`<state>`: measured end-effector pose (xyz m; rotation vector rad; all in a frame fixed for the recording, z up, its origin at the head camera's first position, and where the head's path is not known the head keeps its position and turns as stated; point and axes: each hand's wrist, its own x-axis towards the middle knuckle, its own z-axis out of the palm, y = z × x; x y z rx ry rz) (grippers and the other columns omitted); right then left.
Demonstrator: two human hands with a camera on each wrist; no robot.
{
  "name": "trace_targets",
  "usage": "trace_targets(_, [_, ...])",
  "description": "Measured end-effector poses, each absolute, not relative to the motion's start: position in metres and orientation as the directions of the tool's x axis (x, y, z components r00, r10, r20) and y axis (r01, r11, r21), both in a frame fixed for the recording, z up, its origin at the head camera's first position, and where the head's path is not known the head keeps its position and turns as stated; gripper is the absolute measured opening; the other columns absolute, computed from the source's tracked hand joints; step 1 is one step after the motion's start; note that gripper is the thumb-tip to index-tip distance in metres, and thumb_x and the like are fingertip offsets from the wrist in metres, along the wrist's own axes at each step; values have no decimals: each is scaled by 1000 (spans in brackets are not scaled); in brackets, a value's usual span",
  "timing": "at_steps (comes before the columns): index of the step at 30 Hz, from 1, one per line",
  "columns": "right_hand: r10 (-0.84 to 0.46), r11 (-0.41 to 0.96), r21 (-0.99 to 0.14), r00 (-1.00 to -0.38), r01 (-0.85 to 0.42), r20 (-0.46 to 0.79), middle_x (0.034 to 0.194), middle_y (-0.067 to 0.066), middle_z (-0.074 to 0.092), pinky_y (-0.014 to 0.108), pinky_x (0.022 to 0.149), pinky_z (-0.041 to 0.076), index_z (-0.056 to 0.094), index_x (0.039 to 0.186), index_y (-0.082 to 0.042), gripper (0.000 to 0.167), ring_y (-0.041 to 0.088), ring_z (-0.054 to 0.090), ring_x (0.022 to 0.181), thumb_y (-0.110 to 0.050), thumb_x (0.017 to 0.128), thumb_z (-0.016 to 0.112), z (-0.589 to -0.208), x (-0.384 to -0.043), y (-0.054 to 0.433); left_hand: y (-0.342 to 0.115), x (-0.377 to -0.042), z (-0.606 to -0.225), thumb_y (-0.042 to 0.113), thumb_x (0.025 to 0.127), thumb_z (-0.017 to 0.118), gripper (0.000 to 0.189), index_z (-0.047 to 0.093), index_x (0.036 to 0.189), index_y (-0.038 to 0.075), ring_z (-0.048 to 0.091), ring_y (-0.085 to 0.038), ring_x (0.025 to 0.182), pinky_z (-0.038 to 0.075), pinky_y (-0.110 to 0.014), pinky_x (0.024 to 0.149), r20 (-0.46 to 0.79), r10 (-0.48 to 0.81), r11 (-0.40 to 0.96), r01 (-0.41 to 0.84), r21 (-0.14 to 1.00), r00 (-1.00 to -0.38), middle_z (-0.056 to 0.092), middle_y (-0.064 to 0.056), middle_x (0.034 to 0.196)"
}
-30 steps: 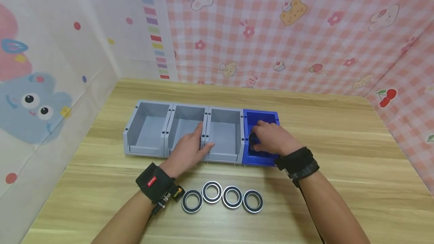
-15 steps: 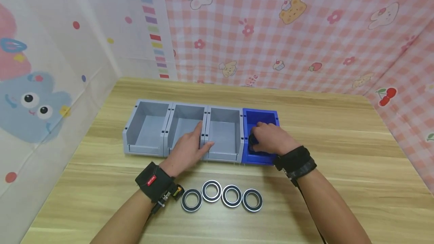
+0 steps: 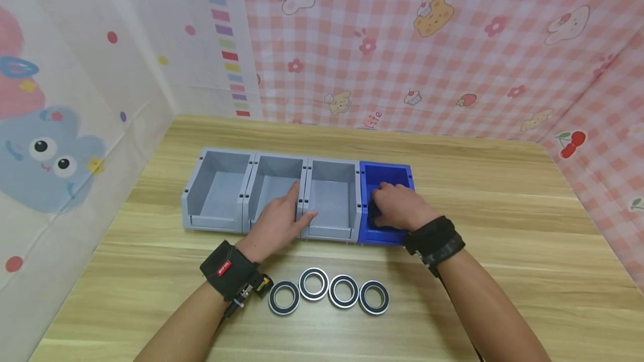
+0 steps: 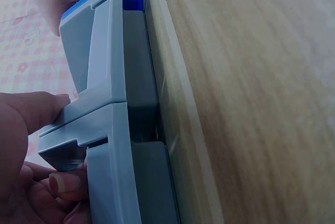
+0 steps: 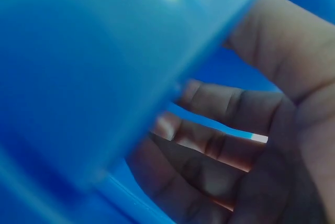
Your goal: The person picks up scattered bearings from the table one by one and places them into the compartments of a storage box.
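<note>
My right hand (image 3: pixel 402 205) reaches down into the blue bin (image 3: pixel 384 237), at the right end of a row of bins. Its fingers curl round a dark ring, a bearing (image 3: pixel 372 214), mostly hidden by the hand. The bin's wall covers the fingertips (image 5: pixel 166 125) in the right wrist view. My left hand (image 3: pixel 274 222) straddles the adjoining walls of the middle grey bin (image 3: pixel 276 167) and the right grey bin (image 3: pixel 329 233). In the left wrist view its thumb (image 4: pixel 44 108) presses one side while curled fingers (image 4: pixel 70 185) sit on the other.
Several bearings, among them a left one (image 3: pixel 273 298) and a right one (image 3: pixel 363 298), lie flat on the wooden table (image 3: pixel 503 211) in front of the bins. Another grey bin (image 3: pixel 216 223) ends the row at the left. Patterned cloth (image 3: pixel 402 43) hangs behind.
My right hand has shifted slightly left and deeper in the blue bin, and the bearing in it shows less than before. My left hand stays in place.
</note>
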<state>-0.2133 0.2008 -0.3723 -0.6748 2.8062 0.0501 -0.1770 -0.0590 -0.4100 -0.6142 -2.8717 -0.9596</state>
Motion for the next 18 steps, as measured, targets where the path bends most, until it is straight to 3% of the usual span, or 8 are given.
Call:
trace_targets(9, [-425, 900, -19, -869, -435, -252, 96, 15, 59, 45, 75, 52, 63, 111, 2, 44, 26, 58, 77, -26, 80, 78, -374, -214, 199, -59, -177, -408, 35, 93, 63, 78, 25, 145, -10, 42, -11, 43, 36, -27, 42, 145, 356, 725, 370, 581, -923, 44, 0, 54])
trace_targets(18, [-411, 909, -37, -874, -416, -260, 101, 16, 59, 46, 80, 51, 62, 116, 2, 45, 27, 59, 83, -25, 83, 76, -374, -214, 198, -60, -177, -407, 36, 93, 63, 80, 24, 145, -11, 50, -13, 50, 45, -29, 52, 128, 359, 735, 365, 572, -924, 50, -3, 59])
